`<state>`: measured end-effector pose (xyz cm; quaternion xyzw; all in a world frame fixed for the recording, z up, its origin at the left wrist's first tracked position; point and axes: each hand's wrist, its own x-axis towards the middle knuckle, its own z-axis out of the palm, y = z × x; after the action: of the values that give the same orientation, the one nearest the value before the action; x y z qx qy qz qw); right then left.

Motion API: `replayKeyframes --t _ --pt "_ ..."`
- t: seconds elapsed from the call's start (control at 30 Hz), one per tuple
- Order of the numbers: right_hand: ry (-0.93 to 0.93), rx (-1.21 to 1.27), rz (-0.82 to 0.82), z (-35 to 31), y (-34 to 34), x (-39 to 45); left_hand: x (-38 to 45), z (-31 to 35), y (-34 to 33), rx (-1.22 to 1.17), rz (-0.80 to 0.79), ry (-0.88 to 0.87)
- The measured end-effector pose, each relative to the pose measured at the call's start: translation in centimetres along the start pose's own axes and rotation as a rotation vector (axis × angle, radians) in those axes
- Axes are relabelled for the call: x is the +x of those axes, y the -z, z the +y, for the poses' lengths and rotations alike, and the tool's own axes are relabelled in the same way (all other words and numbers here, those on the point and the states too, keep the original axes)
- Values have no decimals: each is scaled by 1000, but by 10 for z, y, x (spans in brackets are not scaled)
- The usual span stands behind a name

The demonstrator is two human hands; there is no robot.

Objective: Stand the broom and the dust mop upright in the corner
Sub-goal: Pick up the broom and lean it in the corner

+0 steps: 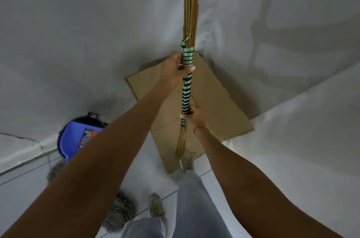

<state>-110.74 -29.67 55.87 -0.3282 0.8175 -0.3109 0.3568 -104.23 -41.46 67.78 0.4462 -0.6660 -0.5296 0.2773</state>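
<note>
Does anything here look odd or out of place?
Yes. Both hands, left hand above right hand, hold the broom over a flattened cardboard sheet in the corner. The grey dust mop lies on the floor beside a blue dustpan, not upright.

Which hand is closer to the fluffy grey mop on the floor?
Probably the right hand: it grips the broom lower down. The left hand grips higher up. The grey dust mop lies on the floor, below both.

We see just one label, a small dark sticker [87,136] with orange and white bits, stuck on the round blue plastic bucket [78,136] by the wall (its words are too tiny and blurry to read).
</note>
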Motion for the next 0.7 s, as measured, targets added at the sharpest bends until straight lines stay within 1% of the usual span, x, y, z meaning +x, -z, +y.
replayKeyframes --t 0.1,0.17,0.3,0.53,0.7 --pt "-35 20 -29 6 3 56 54 -12 -21 106 32 17" --pt "-93 43 -27 18 7 90 90 -25 -40 161 2 37" --pt "-164 12 -57 47 2 168 154 -60 -70 144 -20 139" --pt "-159 -11 -92 88 -39 297 244 -134 -105 105 -4 174" --pt "-172 -18 -57 122 -77 372 303 -195 -124 230 -4 205"
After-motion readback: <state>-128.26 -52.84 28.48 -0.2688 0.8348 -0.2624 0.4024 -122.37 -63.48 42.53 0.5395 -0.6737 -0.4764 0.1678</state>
